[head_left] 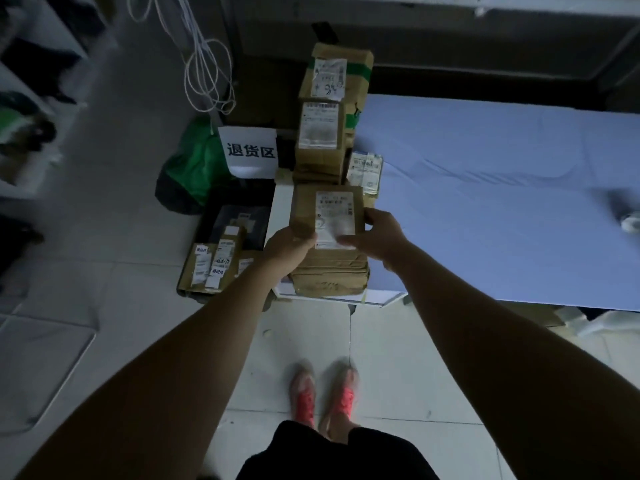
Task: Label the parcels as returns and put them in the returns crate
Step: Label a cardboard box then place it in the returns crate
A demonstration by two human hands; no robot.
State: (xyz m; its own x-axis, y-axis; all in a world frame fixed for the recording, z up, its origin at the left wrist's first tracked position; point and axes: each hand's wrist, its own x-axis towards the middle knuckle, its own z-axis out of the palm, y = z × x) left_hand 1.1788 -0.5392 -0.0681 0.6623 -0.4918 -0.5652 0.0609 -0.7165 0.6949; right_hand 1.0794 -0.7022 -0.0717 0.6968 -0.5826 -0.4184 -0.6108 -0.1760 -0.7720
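Observation:
A brown cardboard parcel with a white shipping label lies on top of a stack at the table's near left corner. My left hand grips its near left corner. My right hand holds its right edge, thumb on the label. Two more labelled brown parcels are stacked behind it. A small white parcel lies to their right. The dark returns crate sits on the floor left of the table and holds several parcels with small white return stickers.
A table with a blue cover stretches to the right. A white sign with printed characters stands behind the crate, beside a green bag. White cables hang above. Shelving lines the left. My feet in red shoes stand on the tiled floor.

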